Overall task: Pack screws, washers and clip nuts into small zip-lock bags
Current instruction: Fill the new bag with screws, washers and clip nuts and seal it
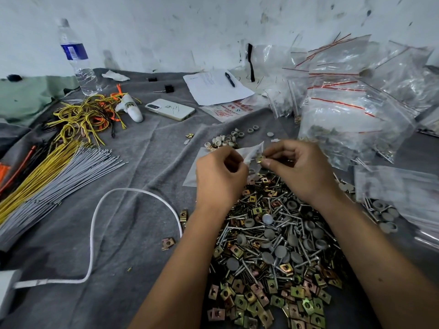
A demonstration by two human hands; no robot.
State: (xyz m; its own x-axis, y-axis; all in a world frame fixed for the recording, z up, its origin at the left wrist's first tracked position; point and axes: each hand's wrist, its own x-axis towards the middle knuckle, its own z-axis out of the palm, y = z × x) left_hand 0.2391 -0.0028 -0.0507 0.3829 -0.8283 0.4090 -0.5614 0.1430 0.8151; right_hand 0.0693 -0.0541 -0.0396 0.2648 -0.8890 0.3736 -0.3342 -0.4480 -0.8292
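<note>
Small zip-lock bag (251,151) is held up above the far edge of the hardware pile (273,245), left hand (221,176) curled around its lower edge, right hand (297,167) pinching a brass clip nut (261,159) at the bag mouth with thumb and forefinger. Pile sits on the grey cloth (133,167) under both forearms: mixed screws, grey washers, clip nuts. Filled bags (351,110) stacked far right; phone (170,109), paper with pen (215,86), water bottle (77,59) beyond; wire bundles (54,167) and a white cable (95,229) left.
</note>
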